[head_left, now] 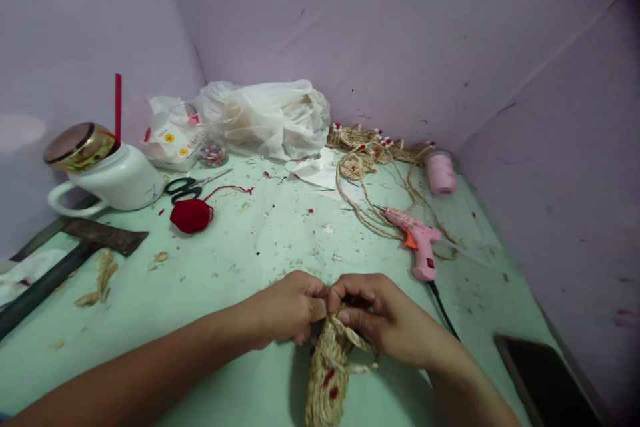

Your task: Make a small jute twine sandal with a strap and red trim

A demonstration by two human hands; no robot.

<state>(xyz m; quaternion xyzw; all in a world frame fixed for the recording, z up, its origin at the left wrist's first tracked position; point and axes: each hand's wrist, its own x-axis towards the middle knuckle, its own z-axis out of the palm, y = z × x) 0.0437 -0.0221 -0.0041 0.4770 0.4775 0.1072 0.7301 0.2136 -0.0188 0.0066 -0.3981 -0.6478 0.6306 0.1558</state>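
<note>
A woven straw-coloured braided piece point(327, 380) with dark red spots stands at the near edge of the table, below my hands. My left hand point(295, 310) is closed at its upper end, with thumb and fingers pinched together. Right beside it, my right hand point(373, 310) pinches the top of the same piece, its fingertips meeting those of the left. A loose loop of braided cord point(363, 353) hangs under the right hand. Exactly what lies between the fingertips is hidden.
A pink glue gun point(415, 237) lies at the right, near a pink thread spool point(441, 173) and braided coils point(357, 163). A phone point(547, 380) lies front right. At left are a hammer point(95, 240), white mug point(120, 180), scissors point(193, 187) and red yarn ball point(191, 215). Plastic bags point(273, 120) sit behind.
</note>
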